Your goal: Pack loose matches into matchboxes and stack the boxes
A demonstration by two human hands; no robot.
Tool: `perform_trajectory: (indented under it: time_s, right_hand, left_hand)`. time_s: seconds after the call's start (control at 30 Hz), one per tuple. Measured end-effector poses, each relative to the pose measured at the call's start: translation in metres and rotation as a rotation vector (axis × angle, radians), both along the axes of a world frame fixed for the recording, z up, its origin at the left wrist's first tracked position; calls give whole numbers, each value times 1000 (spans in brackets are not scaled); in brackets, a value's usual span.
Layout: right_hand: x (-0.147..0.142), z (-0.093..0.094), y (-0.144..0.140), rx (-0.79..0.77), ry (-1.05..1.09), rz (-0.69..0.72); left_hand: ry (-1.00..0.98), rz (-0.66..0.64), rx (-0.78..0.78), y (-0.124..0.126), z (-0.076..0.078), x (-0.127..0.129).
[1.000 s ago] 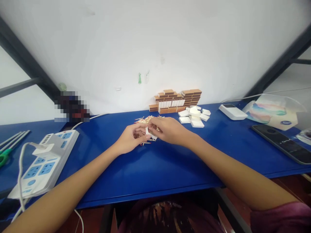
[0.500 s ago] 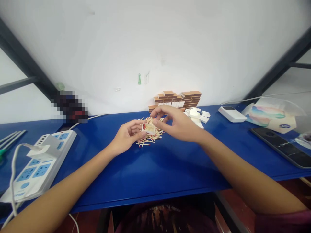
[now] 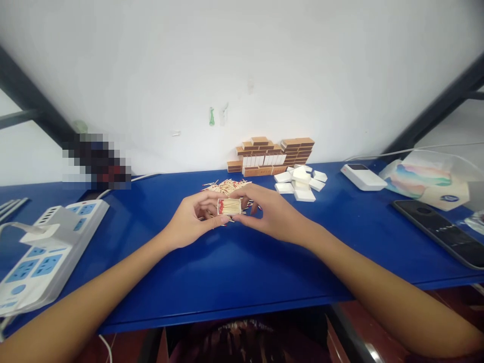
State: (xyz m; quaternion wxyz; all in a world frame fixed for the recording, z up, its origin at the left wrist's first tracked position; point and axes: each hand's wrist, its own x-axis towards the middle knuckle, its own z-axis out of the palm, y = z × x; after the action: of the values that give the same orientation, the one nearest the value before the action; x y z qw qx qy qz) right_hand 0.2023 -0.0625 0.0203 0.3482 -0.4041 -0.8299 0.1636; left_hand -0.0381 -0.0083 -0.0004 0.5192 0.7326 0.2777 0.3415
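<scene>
Both hands share one grip on a small matchbox tray full of matches: the left hand pinches its left end, the right hand its right end, apparently just above the blue table. Loose matches lie just behind the grip, white trays farther right.

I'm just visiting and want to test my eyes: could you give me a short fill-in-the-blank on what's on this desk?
1. Both hands, left hand and right hand, hold a small tray filled with ____.
2. The table is coloured ____.
3. The stack of brown boxes stands against the ____.

Missing words: matches; blue; wall
</scene>
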Motion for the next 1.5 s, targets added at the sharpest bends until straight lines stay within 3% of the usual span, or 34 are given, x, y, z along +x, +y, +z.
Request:
perform_trajectory:
  time_s: [0.13,0.23,0.37,0.47,0.6,0.77,1.27,1.37,1.5]
  right_hand:
    - [0,-1,0,127,-73,-6]
    - [11,-1,11,186,-69,-98]
    - [31,-3,29,19,-173,-349]
    - [38,-7,35,-114,-270,-333]
    - [43,-17,38,-89,-348,-284]
    - [52,-22,41,-107,-368,-126]
    - [57,-17,39,-282,-434,-181]
    - [53,-13,34,-247,-396,-186]
    - [35,-6,25,-22,-216,-198]
  left_hand:
    - [75,121,158,0,3,-2]
    - [68,239,247,12,5,-7]
    - [-4,320,213,30,8,-15]
    - [-24,316,167,37,8,-18]
    - [-18,338,170,37,9,-18]
    - [12,291,140,31,10,-15]
    - [37,214,117,26,4,-12]
    - [42,218,129,26,5,-12]
    - [31,211,104,19,6,-8]
